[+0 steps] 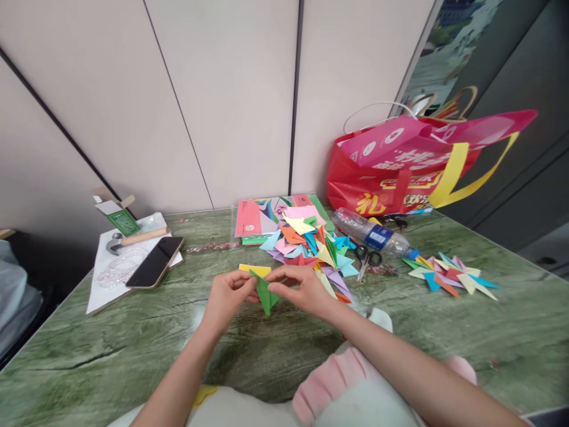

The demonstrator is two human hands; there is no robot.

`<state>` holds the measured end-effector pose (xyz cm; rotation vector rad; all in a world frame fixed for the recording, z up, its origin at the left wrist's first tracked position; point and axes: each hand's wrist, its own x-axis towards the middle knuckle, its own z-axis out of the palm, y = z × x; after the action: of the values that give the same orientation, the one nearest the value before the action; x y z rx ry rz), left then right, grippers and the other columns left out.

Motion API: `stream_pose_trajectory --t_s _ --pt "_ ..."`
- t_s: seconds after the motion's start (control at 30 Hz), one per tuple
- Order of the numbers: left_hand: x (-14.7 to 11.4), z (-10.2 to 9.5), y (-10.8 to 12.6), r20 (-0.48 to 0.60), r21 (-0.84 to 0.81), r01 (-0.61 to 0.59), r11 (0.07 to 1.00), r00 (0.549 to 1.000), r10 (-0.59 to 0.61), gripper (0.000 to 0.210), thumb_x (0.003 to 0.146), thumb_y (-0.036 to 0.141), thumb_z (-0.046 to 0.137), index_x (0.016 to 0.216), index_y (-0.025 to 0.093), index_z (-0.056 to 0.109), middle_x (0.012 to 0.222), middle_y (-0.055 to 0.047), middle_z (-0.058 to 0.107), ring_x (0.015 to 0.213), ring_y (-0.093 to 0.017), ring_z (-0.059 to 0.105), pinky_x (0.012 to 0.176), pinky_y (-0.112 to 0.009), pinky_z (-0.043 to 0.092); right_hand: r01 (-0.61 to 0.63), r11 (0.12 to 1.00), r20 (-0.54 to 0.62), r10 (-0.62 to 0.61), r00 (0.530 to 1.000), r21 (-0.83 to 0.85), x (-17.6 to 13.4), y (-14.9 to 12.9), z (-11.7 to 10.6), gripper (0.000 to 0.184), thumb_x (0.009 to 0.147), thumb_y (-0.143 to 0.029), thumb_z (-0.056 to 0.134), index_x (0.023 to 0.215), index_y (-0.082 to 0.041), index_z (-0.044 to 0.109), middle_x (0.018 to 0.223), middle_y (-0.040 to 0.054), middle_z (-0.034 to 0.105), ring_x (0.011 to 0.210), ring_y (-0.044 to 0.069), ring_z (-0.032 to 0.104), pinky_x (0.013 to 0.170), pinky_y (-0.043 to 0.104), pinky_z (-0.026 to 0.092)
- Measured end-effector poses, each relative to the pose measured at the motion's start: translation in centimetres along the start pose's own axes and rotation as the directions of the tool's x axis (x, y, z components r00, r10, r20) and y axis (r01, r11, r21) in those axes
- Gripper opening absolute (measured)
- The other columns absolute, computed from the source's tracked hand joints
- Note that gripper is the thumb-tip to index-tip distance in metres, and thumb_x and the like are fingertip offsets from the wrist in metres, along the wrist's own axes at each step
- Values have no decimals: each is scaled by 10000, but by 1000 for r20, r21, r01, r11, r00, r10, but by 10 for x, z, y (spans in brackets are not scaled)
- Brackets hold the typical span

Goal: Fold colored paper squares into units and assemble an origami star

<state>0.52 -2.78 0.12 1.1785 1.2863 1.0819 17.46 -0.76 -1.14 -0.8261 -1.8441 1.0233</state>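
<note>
Between both hands is a folded piece of green paper [266,296], its pointed end hanging down above the table. My left hand [231,293] pinches its left edge, thumb toward me. From the right, my right hand [304,287] grips the upper right part, with the fingers bent over it. Just behind the hands lies a yellow paper piece [255,270], partly hidden. Beyond my right hand rises a heap of folded paper pieces [311,240] in many colours, some covered by that hand.
Scissors [368,259], a plastic bottle [376,233] and a paper cluster [451,274] lie to the right. A red bag [382,169] stands at the wall. On the left are a phone [155,262], a hammer [137,237] and a small green box [121,218]. Behind the heap lies a paper pack [255,219].
</note>
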Motion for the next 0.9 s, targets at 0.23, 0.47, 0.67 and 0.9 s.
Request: stream_pose_trajectory --t_s 0.23,0.47,0.67,0.9 --pt "-1 1 -1 2 1 -16 1000 1000 16 186 646 302 656 699 124 658 616 -23 661 587 -160 616 544 -272 530 22 997 -12 -23 1000 -77 0 11 2 274 775 -171 477 1005 -171 627 932 47 670 767 148 604 627 238 466" --pt "-2 2 1 -36 -60 -22 998 999 20 203 613 260 682 768 130 665 707 -31 665 626 -165 611 520 -276 534 10 996 -16 -11 1000 -90 0 9 1 342 750 -124 464 1043 -192 627 968 37 671 820 167 617 698 264 467" --pt "-3 3 3 -55 -43 -24 999 998 22 132 619 242 671 668 119 661 634 -17 644 593 -148 588 479 -246 524 27 998 36 -25 999 -61 -1 4 0 320 778 -208 472 1062 -204 619 985 42 661 816 172 595 667 255 444" --pt "-3 2 2 -47 -9 -42 999 998 42 137 610 239 678 677 120 671 630 -17 651 577 -139 579 481 -242 520 -256 957 70 248 966 137 1 8 1 430 804 -459 428 771 -127 700 523 -18 532 466 73 394 437 199 261"
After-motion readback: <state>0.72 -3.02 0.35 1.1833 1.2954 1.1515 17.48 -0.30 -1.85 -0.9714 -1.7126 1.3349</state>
